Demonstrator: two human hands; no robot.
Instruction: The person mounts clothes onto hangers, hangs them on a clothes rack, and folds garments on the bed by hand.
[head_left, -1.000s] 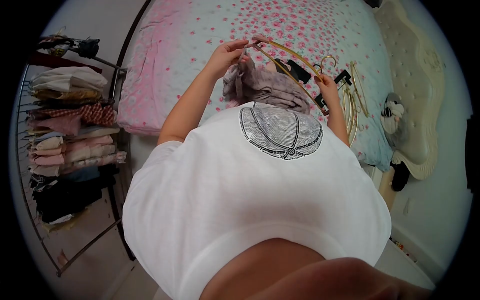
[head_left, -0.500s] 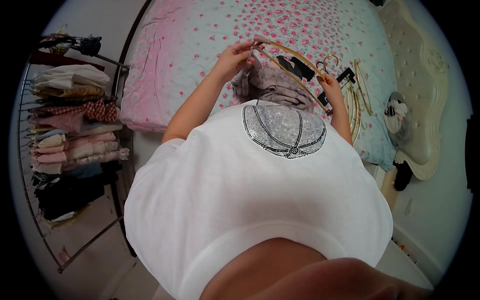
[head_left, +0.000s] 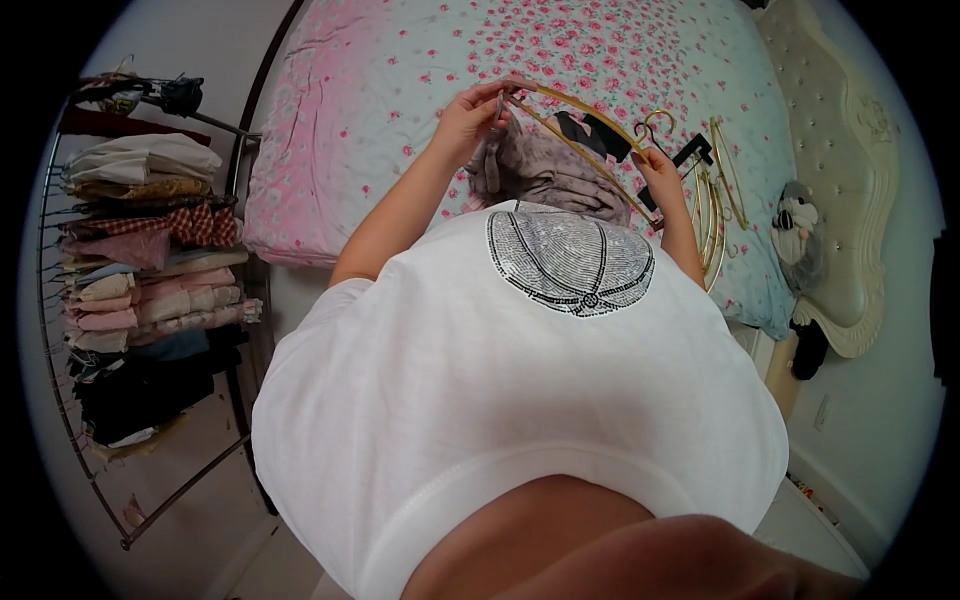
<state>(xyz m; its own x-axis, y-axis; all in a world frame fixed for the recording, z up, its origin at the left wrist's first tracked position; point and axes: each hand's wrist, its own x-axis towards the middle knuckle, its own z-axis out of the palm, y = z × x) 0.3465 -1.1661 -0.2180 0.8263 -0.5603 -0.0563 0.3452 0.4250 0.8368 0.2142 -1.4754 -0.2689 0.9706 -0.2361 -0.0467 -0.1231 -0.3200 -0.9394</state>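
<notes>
A gold-coloured hanger [head_left: 577,103] is held over the bed between both hands. My left hand [head_left: 474,122] has its fingers pinched at the hanger's far left end, together with a strip of the greyish-purple cloth. My right hand [head_left: 659,178] grips the hanger near its middle, beside the hook. Beneath the hanger lies the bunched greyish-purple garment [head_left: 560,174], its near side hidden by my shirt. Black items [head_left: 604,138] lie partly under the hanger, just beyond the garment.
More gold hangers [head_left: 728,175] and a black hanger [head_left: 697,150] lie on the flowered bed [head_left: 420,60] at the right. A plush toy [head_left: 794,222] rests by the padded headboard [head_left: 830,100]. On the left stands a rack with hanging clothes [head_left: 150,290].
The view has shifted slightly, so the bed and rack appear a little further right. My left hand has closed in on the hanger's left end; the right hand keeps its hold.
</notes>
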